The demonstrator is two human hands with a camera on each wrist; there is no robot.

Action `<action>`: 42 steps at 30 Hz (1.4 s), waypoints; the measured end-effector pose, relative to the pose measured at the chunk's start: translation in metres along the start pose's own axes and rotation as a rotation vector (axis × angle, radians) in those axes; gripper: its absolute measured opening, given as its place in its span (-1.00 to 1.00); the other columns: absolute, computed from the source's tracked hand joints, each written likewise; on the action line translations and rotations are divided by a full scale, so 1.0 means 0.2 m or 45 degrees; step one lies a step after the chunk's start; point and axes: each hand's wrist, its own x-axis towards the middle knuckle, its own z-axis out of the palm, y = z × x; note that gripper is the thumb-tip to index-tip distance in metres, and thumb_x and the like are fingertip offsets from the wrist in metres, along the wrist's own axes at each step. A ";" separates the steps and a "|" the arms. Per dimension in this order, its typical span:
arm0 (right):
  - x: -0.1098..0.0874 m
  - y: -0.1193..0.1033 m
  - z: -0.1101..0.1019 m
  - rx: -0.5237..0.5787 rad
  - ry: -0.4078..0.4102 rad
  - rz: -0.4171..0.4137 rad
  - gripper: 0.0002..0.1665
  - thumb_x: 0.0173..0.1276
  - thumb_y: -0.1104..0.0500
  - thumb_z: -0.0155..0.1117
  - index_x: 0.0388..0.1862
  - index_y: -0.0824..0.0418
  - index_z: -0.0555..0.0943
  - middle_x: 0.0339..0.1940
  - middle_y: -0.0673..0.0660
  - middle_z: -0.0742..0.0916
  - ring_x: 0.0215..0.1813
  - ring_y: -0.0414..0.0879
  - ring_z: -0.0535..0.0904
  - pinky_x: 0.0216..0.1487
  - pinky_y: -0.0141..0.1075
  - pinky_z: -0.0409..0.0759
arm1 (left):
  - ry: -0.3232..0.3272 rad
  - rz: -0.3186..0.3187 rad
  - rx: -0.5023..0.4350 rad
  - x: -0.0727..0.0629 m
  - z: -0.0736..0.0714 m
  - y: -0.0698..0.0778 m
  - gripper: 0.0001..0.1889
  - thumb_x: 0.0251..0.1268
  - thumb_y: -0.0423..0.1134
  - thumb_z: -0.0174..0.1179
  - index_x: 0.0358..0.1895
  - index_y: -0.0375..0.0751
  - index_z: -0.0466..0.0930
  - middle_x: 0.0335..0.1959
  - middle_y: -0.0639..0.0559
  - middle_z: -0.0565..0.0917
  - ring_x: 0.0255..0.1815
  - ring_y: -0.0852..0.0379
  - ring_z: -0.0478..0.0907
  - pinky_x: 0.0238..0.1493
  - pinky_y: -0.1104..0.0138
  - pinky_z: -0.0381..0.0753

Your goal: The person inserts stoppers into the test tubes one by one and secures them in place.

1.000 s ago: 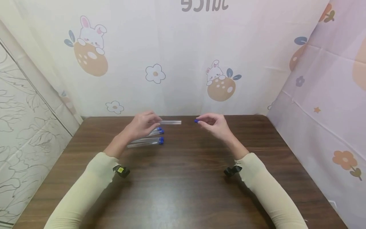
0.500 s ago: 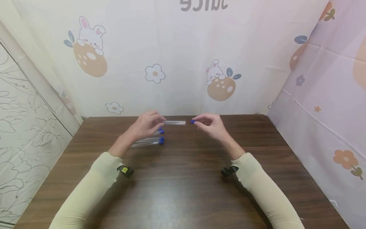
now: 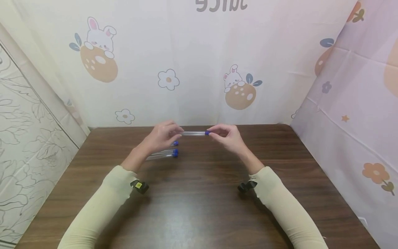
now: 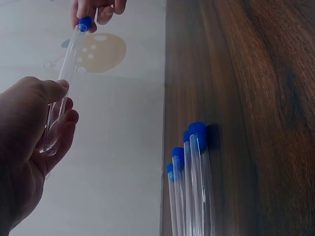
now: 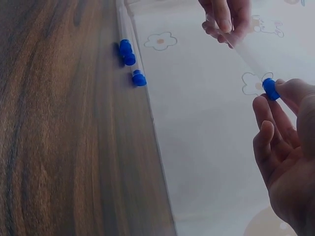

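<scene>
My left hand [image 3: 164, 135] grips a clear test tube [image 3: 193, 133] by its rounded end, the tube lying level above the table. At the tube's mouth, my right hand [image 3: 228, 136] pinches a blue cap [image 5: 270, 89] between thumb and fingertips. Cap and tube mouth meet; how far the cap sits in is hard to tell. Below my left hand, several capped test tubes [image 4: 199, 172] lie side by side on the table, partly hidden by that hand in the head view.
The brown wooden table [image 3: 192, 193] runs back to a pale printed curtain [image 3: 199, 69]. Another curtain [image 3: 354, 114] hangs along the right side. A small black wrist camera [image 3: 141, 186] sits on the left sleeve, and another camera [image 3: 247, 186] on the right.
Both hands have come closer together. The tube has moved right and the blue cap left, closing the gap between them. The tubes on the table have stayed put.
</scene>
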 end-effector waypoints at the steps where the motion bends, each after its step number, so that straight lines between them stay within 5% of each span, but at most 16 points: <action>1: 0.00 0.00 0.00 0.001 0.001 0.000 -0.78 0.52 0.34 0.52 0.09 0.36 0.85 -0.04 0.40 0.91 -0.22 0.02 0.89 -0.16 -0.31 0.86 | 0.002 0.003 -0.002 0.00 0.00 0.00 -0.82 0.52 -0.42 0.41 0.08 -0.30 0.81 0.01 -0.19 0.84 -0.01 -0.12 0.88 0.05 0.08 0.91; 12: 0.00 0.00 0.01 0.035 0.016 -0.044 -0.79 0.48 0.40 0.53 0.06 0.40 0.86 -0.12 0.50 0.87 -0.32 -0.03 0.82 -0.37 -0.44 0.67 | 0.000 -0.029 -0.018 0.00 0.01 0.00 -0.82 0.54 -0.40 0.42 0.09 -0.29 0.81 0.03 -0.18 0.85 -0.02 -0.11 0.88 0.02 0.10 0.92; 17: 0.00 0.00 0.01 0.035 0.020 -0.064 -0.79 0.48 0.41 0.53 0.06 0.40 0.86 -0.16 0.18 0.92 -0.32 -0.12 0.80 -0.33 -0.40 0.73 | 0.012 -0.016 -0.022 0.01 0.01 0.00 -0.84 0.55 -0.40 0.41 0.08 -0.29 0.81 0.01 -0.18 0.86 -0.04 -0.11 0.89 0.00 0.10 0.92; 21: 0.00 0.00 0.01 0.013 0.012 -0.045 -0.76 0.50 0.37 0.53 0.10 0.37 0.87 -0.08 0.20 0.94 -0.25 0.12 0.85 -0.26 -0.26 0.82 | 0.003 -0.035 -0.035 0.01 0.02 0.00 -0.84 0.56 -0.39 0.40 0.09 -0.29 0.81 0.02 -0.19 0.86 -0.04 -0.11 0.89 0.00 0.10 0.92; 24: 0.00 0.00 0.00 -0.005 0.010 -0.022 -0.74 0.53 0.33 0.53 0.14 0.35 0.85 -0.02 0.35 0.93 -0.22 0.06 0.88 -0.19 -0.15 0.88 | -0.010 -0.050 -0.036 0.01 0.02 0.01 -0.82 0.57 -0.38 0.38 0.11 -0.29 0.80 0.03 -0.20 0.86 -0.05 -0.11 0.89 -0.01 0.11 0.92; 29: 0.00 0.01 0.01 0.026 0.020 -0.015 -0.75 0.54 0.35 0.50 0.14 0.39 0.83 -0.01 0.39 0.91 -0.23 -0.29 0.85 -0.11 -0.25 0.90 | -0.005 -0.029 -0.034 0.00 0.03 0.02 -0.79 0.57 -0.35 0.40 0.14 -0.29 0.80 0.03 -0.19 0.86 -0.04 -0.10 0.90 -0.03 0.10 0.91; 33: 0.00 0.02 0.01 0.047 0.030 -0.019 -0.79 0.55 0.36 0.49 0.10 0.40 0.83 -0.09 0.28 0.92 -0.26 -0.13 0.86 -0.24 -0.24 0.86 | 0.002 -0.016 -0.025 0.00 0.04 0.02 -0.78 0.57 -0.32 0.42 0.15 -0.27 0.80 0.01 -0.17 0.86 -0.06 -0.08 0.90 -0.07 0.13 0.90; 39: 0.00 0.02 0.01 0.026 0.039 -0.018 -0.83 0.57 0.34 0.48 0.05 0.35 0.85 -0.30 -0.16 0.88 -0.33 0.20 0.82 -0.49 -0.38 0.60 | 0.012 0.001 -0.007 0.00 0.06 0.01 -0.80 0.60 -0.32 0.40 0.14 -0.27 0.80 -0.01 -0.15 0.86 -0.14 -0.03 0.85 -0.15 0.21 0.84; 42: 0.00 0.02 0.01 0.033 0.028 -0.024 -0.83 0.57 0.33 0.49 0.06 0.35 0.86 -0.31 -0.13 0.89 -0.34 0.20 0.81 -0.49 -0.40 0.58 | 0.010 -0.010 -0.004 0.00 0.05 0.01 -0.80 0.60 -0.31 0.40 0.15 -0.26 0.79 -0.01 -0.14 0.86 -0.14 -0.03 0.85 -0.15 0.20 0.83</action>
